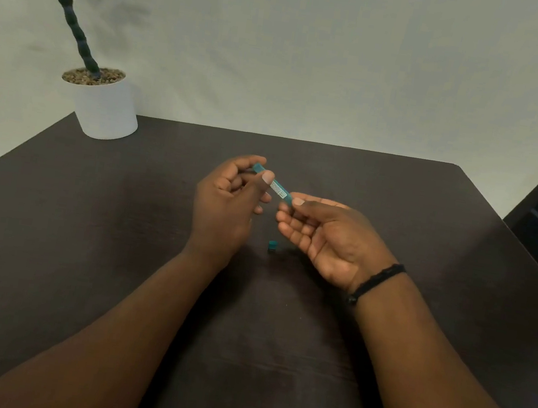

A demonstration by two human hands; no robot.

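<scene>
Teal tube [275,185], 1, pinched by fingers of left hand [226,204] and right hand [328,236]; 1 cap [272,245] nearby.

Dark table [82,246], pale wall [316,55], potted plant [102,101] far-left corner

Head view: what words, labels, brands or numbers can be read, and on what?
The white label on the teal tube, pinched by left hand and right hand: print too small and blurred to read.
The teal cap, white pot and table: no text visible.
</scene>
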